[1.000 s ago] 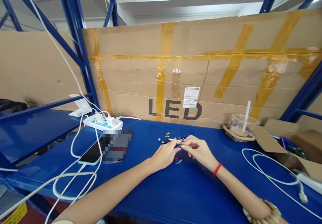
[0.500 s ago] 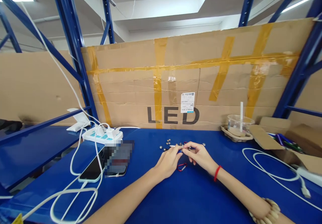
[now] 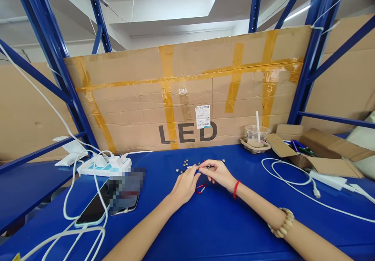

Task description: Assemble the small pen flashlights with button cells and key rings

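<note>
The left forearm (image 3: 146, 229) and right forearm (image 3: 263, 210) stretch forward and converge. The left hand (image 3: 185, 185) is palm down, its fingers pinched. The right hand (image 3: 219, 172) faces it, also pinched, and their fingertips meet.

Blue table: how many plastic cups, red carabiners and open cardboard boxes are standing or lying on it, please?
Plastic cup: 1
Red carabiner: 1
Open cardboard box: 1
Total: 3

Taped cardboard wall (image 3: 187, 97), blue racking (image 3: 47, 46)
</note>
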### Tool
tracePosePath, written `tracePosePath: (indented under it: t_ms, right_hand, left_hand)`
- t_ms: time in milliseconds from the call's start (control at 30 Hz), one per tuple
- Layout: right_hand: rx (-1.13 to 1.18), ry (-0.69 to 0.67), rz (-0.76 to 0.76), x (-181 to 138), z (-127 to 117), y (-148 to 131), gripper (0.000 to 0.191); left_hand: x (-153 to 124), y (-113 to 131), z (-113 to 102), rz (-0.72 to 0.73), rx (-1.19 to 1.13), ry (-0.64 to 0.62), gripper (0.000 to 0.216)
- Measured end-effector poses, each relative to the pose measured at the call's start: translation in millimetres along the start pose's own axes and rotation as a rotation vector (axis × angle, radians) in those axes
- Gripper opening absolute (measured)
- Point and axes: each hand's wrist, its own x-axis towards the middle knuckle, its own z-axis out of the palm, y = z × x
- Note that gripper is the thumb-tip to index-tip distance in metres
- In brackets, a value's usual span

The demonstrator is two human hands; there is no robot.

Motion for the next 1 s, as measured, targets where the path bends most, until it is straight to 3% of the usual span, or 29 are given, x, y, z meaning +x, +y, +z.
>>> tracePosePath:
  t_ms: [600,1000]
  right_hand:
    - [0.022,-0.075,0.007,4.0,-6.3,8.1,0.032]
    - [0.077,-0.009,0.046,2.1,-2.6,6.9,0.032]
  left_hand:
    - [1.1,-2.7,3.8,0.036,0.073,0.018,0.022]
    - [1.7,-2.9,3.5,0.003,0.085,0.001,0.021]
